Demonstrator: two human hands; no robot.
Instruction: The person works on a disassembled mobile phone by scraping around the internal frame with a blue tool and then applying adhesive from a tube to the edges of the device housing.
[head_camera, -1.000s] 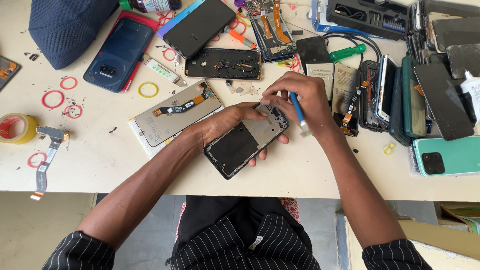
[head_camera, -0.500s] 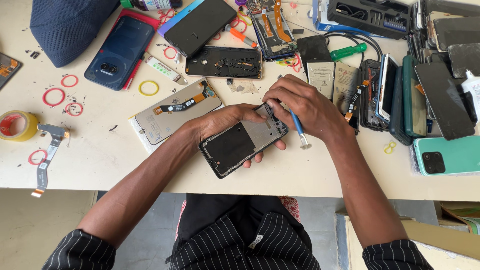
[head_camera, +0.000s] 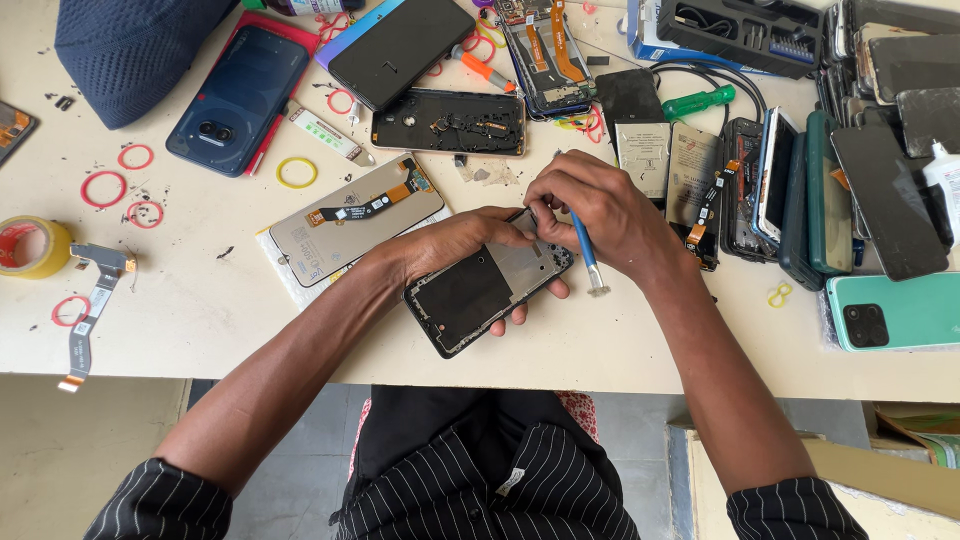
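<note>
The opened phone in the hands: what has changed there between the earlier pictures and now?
The right hand swung the blue tool from upright to pointing down toward the person, and its fingers closed in on the top corner of the opened phone. The left hand holds the phone as before.

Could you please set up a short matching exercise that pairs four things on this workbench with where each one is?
Things:
1. opened phone frame
2. blue tool
3. tape roll
4. mint green phone

Places:
A. far left edge of the table
B. held in the right hand
C. right edge of the table, lying flat
D. gripped by the left hand near the front edge

Pairs: 1-D, 2-B, 3-A, 4-C
</note>
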